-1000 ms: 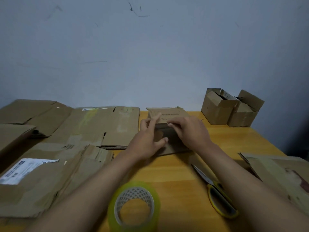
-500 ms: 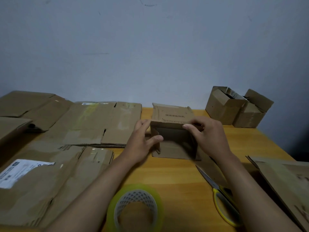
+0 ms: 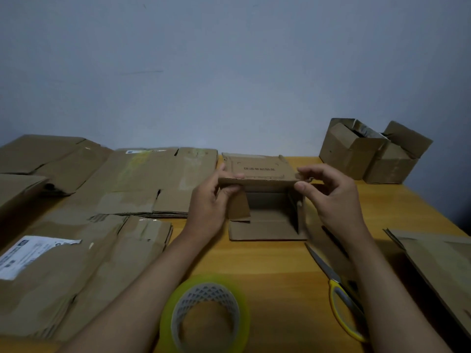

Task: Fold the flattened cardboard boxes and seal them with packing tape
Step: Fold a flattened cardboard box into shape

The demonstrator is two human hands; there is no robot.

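At twelve o'clock on the counter, both the left hand and right hand pinch the small box, its opening facing six o'clock, long axis nine-to-three.

Scissors on a wooden table against a plain wall.

The scissors have yellow handles and lie near the table's right front, blades shut and pointing away toward the back left, handles nearest the viewer. The tabletop is warm orange-brown wood with a visible grain. Behind it rises a bare, pale blue-grey wall with a few faint scuff marks. At the front left, a white printed shipping label lies face up, its text too small to read.
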